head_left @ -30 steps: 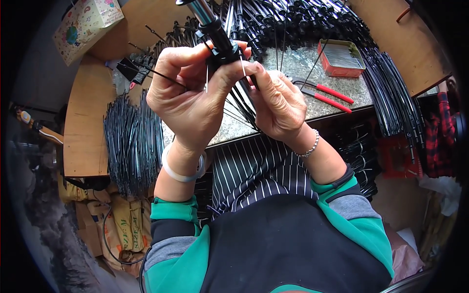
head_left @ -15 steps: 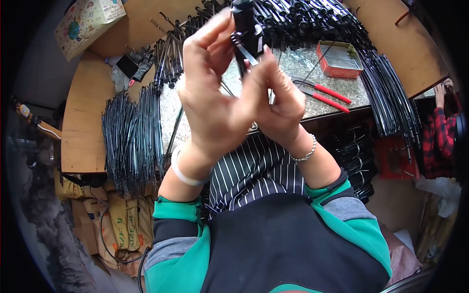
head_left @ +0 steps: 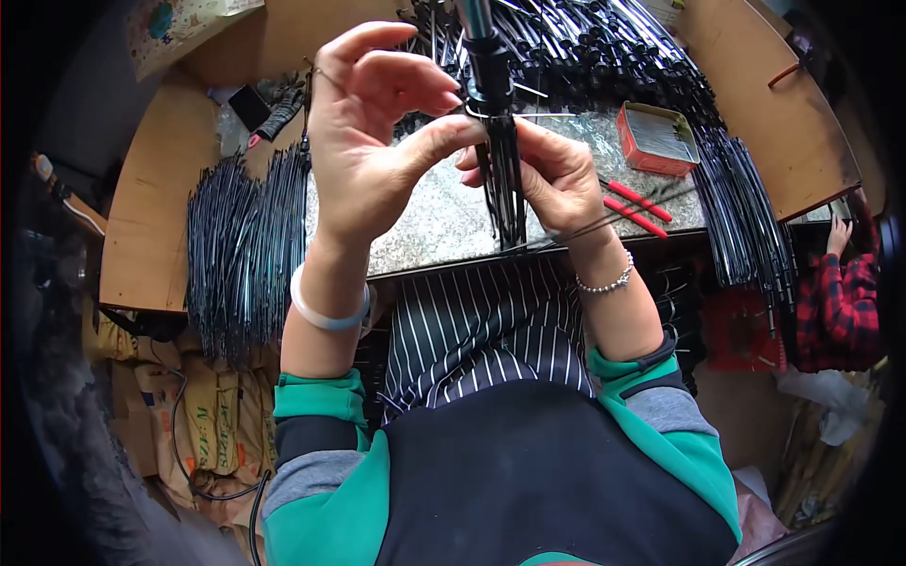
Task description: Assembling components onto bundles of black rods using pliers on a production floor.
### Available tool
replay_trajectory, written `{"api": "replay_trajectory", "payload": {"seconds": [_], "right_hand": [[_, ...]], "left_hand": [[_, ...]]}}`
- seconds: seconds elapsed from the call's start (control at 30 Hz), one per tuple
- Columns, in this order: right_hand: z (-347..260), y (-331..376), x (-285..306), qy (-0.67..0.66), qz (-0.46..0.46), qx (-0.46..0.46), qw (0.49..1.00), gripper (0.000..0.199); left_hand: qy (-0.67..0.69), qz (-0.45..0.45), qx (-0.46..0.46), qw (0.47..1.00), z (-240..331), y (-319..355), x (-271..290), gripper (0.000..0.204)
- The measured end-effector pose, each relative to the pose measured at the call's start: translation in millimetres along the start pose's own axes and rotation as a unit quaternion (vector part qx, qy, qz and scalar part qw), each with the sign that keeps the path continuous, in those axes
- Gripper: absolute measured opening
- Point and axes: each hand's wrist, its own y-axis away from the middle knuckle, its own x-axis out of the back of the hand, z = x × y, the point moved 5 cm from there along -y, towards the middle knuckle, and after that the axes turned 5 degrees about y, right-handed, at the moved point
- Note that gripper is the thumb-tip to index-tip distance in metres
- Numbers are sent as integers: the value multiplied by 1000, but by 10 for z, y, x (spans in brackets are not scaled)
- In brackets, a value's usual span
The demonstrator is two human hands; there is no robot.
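A black umbrella frame [head_left: 491, 80] stands upright in front of me, its shaft running out of the top of the view. Thin dark ribs [head_left: 503, 179] hang bunched below its collar. My right hand [head_left: 559, 174] has its fingers and thumb closed in at the ribs; the fingertips are partly hidden behind them. To the left of the frame, my left hand [head_left: 377, 141] has its fingers curved and apart, with the thumb tip against the frame just below the collar. A thin pale wire [head_left: 530, 115] shows at the collar. Long thin dark rods cross my right wrist.
Red-handled pliers [head_left: 637, 208] lie on the speckled worktop [head_left: 406, 231], near a red tin [head_left: 656, 141] of thin wires. Dark rod bundles [head_left: 250, 245] line the left, others [head_left: 746, 208] the right. More frames [head_left: 585, 47] pile behind. A co-worker's plaid sleeve [head_left: 840, 292] shows at right.
My left hand has drawn to the left, its fingers spreading away from the umbrella frame. The frame now hangs straighter with its ribs in view. My right hand has shifted slightly right and down.
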Motion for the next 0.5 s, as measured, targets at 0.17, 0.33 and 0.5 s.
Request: {"api": "replay_trajectory", "payload": {"seconds": [0.17,0.33,0.5], "right_hand": [[7,-10,-46,21,-38,-21,999,32],[63,6,-65,24,-41,-21,999,32],[156,130,-44,-58,80,63,993,33]], "left_hand": [[75,-56,54,994,-47,-29,-58,63],[112,-90,20,989,-34,-12,-127,79],[61,-134,-20,989,-16,-57,-161,48]]}}
